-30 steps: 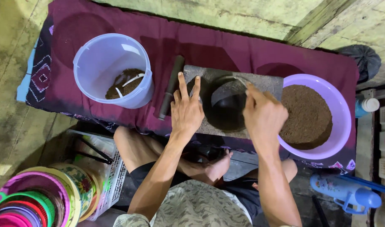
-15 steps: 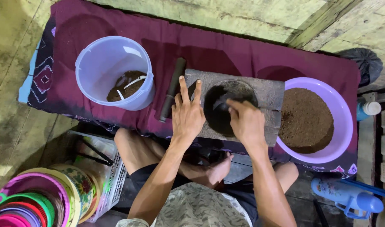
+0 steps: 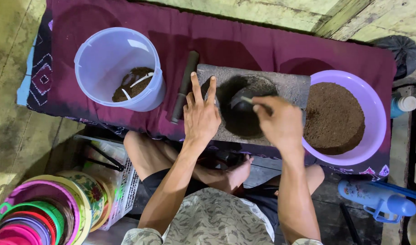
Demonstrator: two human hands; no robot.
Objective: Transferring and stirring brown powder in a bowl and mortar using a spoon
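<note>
- The stone mortar [image 3: 280,86] sits on the purple-draped worktop [image 3: 244,41], between the clear bucket [image 3: 119,68] and the lilac basin [image 3: 371,113] of brown powder.
- The right hand [image 3: 280,122] hovers over the hollow, its fingers pressed together around a small spoon [image 3: 242,100]; its handle runs from the fingers leftward, the bowl dipping into the hollow.
- The left hand [image 3: 201,118] lies flat on the mortar's left edge, fingers spread, holding nothing.
- A dark pestle [image 3: 184,86] lies just left of the mortar, long axis pointing away from the person, nearer the left hand.
</note>
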